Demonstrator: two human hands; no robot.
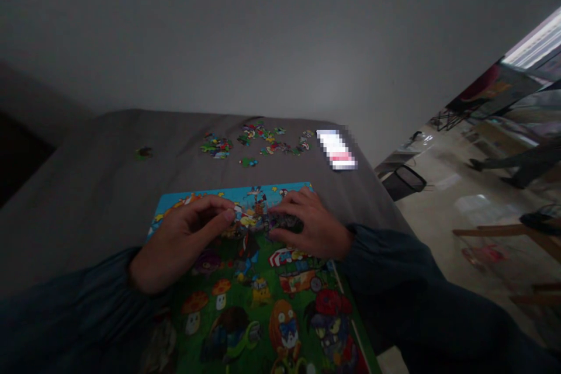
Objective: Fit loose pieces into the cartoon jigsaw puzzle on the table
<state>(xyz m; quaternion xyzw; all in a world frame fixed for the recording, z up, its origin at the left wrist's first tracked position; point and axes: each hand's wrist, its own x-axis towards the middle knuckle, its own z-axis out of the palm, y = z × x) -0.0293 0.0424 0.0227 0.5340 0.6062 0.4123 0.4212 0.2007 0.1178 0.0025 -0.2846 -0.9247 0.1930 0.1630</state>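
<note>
A colourful jigsaw puzzle with cartoon plants, mushrooms and monsters lies in front of me, blue along its far edge and green below. Over its upper left part is my left hand, thumb and index finger pinched together; whatever is between the tips is too small and dark to make out. My right hand rests on the upper right part, thumb and fingers curved and apart around a dark patch of the picture. I cannot tell whether that patch is a loose piece.
Several loose puzzle pieces lie in clusters on the grey cloth beyond the puzzle, with a single piece far left. A lit phone lies at the back right. Past the table's right edge are the floor, wooden furniture and a person's legs.
</note>
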